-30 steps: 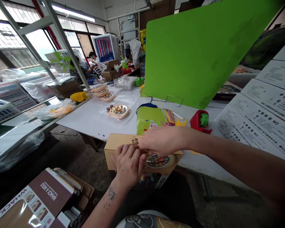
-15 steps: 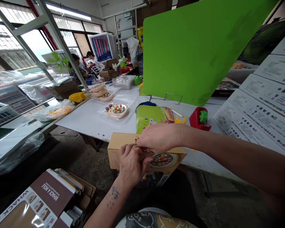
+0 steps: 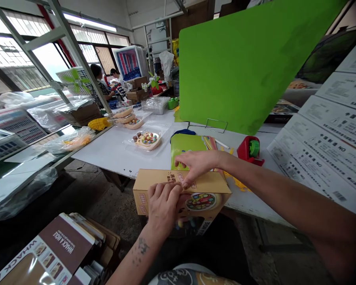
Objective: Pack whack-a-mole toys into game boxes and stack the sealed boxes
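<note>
A tan printed toy box (image 3: 151,178) stands at the table's near edge, in front of my body. Pictures of colourful pieces cover its side, and a dark window lower down is partly hidden. My left hand (image 3: 163,204) lies across the box's near top edge, fingers bent onto the lid and gripping it; its thumb is out of sight. Over the lid, my right hand (image 3: 197,164) is spread, its thumb touching the top near the left fingertips and its other fingers raised apart from the box. A green printed package (image 3: 178,146) lies just behind.
A red tape dispenser (image 3: 249,149) sits right of the package. Clear trays with toy pieces (image 3: 146,139) lie further back. White printed cartons (image 3: 329,134) rise at the right, below a large green panel (image 3: 240,71). Flattened boxes (image 3: 62,237) are stacked lower left. Two people sit far back.
My right hand has lifted from its curled position against the left hand and opened, uncovering the printing on the lid. The left hand keeps its place on the box.
</note>
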The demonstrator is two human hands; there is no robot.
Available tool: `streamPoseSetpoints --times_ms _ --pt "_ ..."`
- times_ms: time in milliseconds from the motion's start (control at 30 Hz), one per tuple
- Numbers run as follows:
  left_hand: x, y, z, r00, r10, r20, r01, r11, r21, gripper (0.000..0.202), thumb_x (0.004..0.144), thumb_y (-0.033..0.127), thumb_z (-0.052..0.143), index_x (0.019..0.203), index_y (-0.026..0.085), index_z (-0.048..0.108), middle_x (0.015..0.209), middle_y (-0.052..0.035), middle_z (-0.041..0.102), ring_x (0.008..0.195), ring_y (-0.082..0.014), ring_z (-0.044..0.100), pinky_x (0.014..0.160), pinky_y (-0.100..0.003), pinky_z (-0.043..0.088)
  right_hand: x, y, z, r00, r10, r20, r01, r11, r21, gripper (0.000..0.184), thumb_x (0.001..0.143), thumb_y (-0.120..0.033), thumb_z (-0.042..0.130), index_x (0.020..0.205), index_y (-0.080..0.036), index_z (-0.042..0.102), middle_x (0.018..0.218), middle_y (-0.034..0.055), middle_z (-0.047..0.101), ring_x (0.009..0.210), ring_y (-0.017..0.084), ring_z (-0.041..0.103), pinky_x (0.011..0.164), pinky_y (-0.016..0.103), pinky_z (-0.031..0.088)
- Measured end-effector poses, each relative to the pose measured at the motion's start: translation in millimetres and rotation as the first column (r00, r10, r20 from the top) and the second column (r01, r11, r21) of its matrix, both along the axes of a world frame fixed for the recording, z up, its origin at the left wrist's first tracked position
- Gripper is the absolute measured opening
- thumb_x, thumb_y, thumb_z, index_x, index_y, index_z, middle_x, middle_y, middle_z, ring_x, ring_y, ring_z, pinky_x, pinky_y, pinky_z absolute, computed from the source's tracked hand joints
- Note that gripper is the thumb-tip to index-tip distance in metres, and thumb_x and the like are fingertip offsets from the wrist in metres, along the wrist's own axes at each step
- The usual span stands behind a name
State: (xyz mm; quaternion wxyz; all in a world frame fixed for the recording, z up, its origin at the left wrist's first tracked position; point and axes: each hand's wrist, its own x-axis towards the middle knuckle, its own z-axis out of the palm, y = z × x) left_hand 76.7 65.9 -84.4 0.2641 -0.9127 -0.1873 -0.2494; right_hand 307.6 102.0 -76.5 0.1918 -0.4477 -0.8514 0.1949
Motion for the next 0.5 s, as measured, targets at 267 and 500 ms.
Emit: streamPoseSetpoints --times_ms 267,500 --pt "-10 2 7.7 0.993 0.026 -0.114 -0.026 1.000 0.005 0.024 0.095 0.027 0.063 0.119 0.023 0.064 0.109 -0.0031 0.073 0.101 -0.0208 0.061 0.088 -0.038 0.039 -10 -27 -42.3 0.963 0.054 -0.265 -0.064 0.998 -0.029 0.104 0.079 -0.068 0.064 0.158 -0.013 0.026 0.159 0.0196 0.035 0.145 0.036 0.034 0.117 0.049 0.032" --pt "-88 12 11.2 0.989 0.039 0.146 -0.044 0.998 0.035 0.087 0.082 0.033 0.077 0.155 0.031 0.028 0.147 -0.0159 0.046 0.137 -0.0359 0.042 0.109 -0.055 0.039 -5 -66 -78.6 0.855 -0.157 -0.494 0.183 0.983 0.003 0.118 0.067 -0.045 0.082 0.161 -0.025 0.014 0.154 0.0160 0.043 0.136 0.035 0.048 0.113 0.053 0.038"
